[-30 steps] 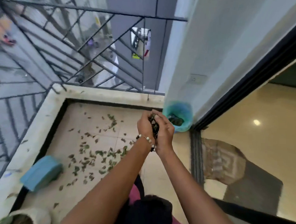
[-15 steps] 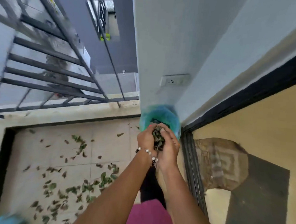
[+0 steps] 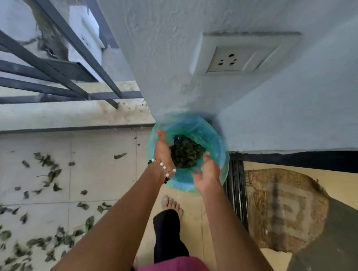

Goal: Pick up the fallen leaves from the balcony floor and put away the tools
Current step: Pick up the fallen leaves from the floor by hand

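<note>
- Head view: both hands over the bin (image 3: 219, 141) lined with a blue-green bag, at the wall corner.
- Left hand (image 3: 162, 151) flat, fingers straight, empty.
- Right hand (image 3: 207, 172) spread, palm inward, empty.
- Heaped inside: leaves (image 3: 186, 153).
- Strewn across the balcony floor (image 3: 101, 172): fallen leaves (image 3: 44, 240).

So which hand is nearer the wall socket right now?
Right. The right hand hangs over the bin's near-right rim, below the wall socket; the left hand is over the left rim.
</note>
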The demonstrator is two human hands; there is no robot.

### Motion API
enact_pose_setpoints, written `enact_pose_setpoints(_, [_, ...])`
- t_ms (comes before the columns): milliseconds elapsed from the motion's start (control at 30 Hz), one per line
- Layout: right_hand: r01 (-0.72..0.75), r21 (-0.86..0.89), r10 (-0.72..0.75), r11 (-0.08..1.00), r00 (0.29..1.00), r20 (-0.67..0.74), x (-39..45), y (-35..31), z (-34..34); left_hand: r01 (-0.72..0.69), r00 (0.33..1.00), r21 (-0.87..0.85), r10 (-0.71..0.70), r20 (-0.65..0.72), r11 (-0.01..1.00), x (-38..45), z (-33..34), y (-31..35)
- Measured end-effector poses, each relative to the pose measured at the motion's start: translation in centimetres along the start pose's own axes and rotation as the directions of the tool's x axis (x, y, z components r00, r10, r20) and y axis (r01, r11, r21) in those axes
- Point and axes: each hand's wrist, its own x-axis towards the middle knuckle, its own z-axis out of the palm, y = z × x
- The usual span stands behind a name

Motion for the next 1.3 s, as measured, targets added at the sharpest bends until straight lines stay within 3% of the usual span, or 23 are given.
enact_pose_setpoints(133, [-0.020, -0.074, 0.019, 0.997, 1.000, -0.014, -2.9, -0.5, 0.0, 0.007, 0.999, 0.010, -0.007, -0.034, 1.000, -2.3, -0.8, 0.8])
enact_pose_setpoints(233, [0.052, -0.095, -0.049, 0.994, 0.998, 0.039, -8.1, -1.9, 0.2, -0.063, 0.992, 0.188, 0.082, -0.094, 0.980, -5.8, -2.0, 1.4])
enact_pose_setpoints(400, [0.222, -0.368, -0.194, 0.903, 0.975, 0.113, -19.3, -4.1, 0.5, -0.134, 0.973, 0.303, 0.184, -0.142, 0.943, -16.7, -3.5, 2.6])
enact_pose_setpoints(533, [0.401, -0.616, -0.275, 0.678, 0.915, 0.294, -29.0, -4.6, 2.0, -0.273, 0.911, 0.379, 0.364, -0.194, 0.884, -25.9, -5.8, 3.3])
enact_pose_setpoints(667, [0.611, -0.720, -0.280, 0.328, 0.791, 0.544, -36.2, -2.6, 3.6, -0.368, 0.808, 0.417, 0.508, -0.300, 0.831, -33.5, -10.8, 2.6])
enact_pose_setpoints(833, [0.780, -0.624, -0.136, -0.048, 0.614, 0.778, -45.2, 3.3, 5.0, -0.433, 0.688, 0.312, 0.533, -0.492, 0.846, -40.3, -20.5, -1.4])
enact_pose_setpoints(1000, [0.868, -0.394, 0.124, -0.303, 0.446, 0.887, -52.3, 13.2, 4.1, -0.496, 0.539, 0.163, 0.449, -0.713, 0.853, -46.4, -30.8, -9.5])
enact_pose_setpoints(1200, [0.919, -0.113, 0.476, -0.379, 0.298, 0.827, -59.2, 28.3, -2.9, -0.487, 0.349, 0.033, 0.230, -0.908, 0.873, -54.3, -40.8, -24.9])
enact_pose_setpoints(1300, [0.926, 0.021, 0.630, -0.377, 0.240, 0.739, -61.5, 35.7, -8.0, -0.491, 0.314, -0.105, 0.063, -0.947, 0.865, -56.7, -44.3, -33.9])
